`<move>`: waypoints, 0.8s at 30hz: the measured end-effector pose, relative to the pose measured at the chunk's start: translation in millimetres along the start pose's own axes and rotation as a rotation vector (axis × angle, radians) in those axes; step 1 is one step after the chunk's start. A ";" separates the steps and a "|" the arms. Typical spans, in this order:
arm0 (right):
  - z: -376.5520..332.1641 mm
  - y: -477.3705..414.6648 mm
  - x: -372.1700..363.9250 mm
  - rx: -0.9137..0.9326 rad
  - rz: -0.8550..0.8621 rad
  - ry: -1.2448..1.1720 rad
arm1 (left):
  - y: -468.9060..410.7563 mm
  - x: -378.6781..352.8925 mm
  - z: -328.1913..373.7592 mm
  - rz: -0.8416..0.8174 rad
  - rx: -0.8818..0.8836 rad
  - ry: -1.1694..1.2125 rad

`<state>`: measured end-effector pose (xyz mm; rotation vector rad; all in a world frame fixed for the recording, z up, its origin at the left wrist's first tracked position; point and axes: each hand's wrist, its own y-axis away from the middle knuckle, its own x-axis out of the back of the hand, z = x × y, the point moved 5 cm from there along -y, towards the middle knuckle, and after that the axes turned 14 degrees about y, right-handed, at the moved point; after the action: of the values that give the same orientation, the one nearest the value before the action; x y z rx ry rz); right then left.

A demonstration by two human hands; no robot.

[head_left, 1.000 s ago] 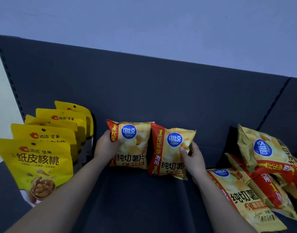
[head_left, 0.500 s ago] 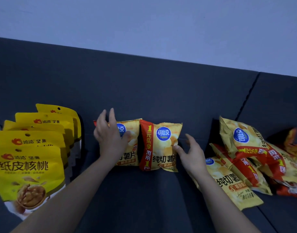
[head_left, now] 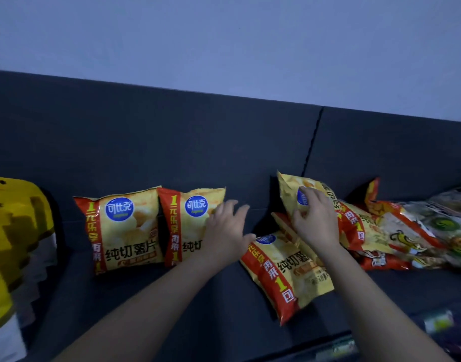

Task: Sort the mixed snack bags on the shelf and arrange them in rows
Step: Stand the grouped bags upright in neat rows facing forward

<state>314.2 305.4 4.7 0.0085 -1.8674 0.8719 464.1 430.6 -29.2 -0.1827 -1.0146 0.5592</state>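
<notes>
Chip bags: gold-yellow foil w/ a red strip down one side, round blue logo near the top, dark Chinese lettering lower on the front. 5 can be counted for sure.

- 2 stand upright at the back of the dark shelf, side by side & touching: left upright bag and right upright bag.
- 3 more in a loose pile to the right:
  - flat chip bag lies nearest the front, tilted.
  - middle chip bag only peeks out, mostly covered.
  - top chip bag leans on the rest of the heap.

Left hand: released, fingers spread & relaxed, in front of the right edge of the right upright bag. Can't tell if it touches.

Right hand: grasping the top chip bag, fingers curled over its face across the blue logo, thumb low on the near side.

Other stock:
- red-orange packs sit under & behind the pile, no. unclear.
- pale green-printed packs at far right are blurred, approx. 2.
- yellow pouches at the far left edge are blurred, count can't be told.
</notes>
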 end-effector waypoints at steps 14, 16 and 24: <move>68.9 -81.5 -15.8 0.315 -0.498 0.201 | 6.7 -101.5 16.6 -0.249 0.662 0.111; 64.1 -88.0 -22.5 0.373 -0.523 0.227 | 13.6 -104.9 13.3 -0.208 0.751 0.230; 52.9 -93.2 -35.0 0.438 -0.517 0.439 | 35.7 -115.5 5.3 0.126 0.998 0.957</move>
<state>323.8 193.9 17.9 0.5089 -1.1596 0.8165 400.4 399.9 -127.5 0.3607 0.2627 0.9045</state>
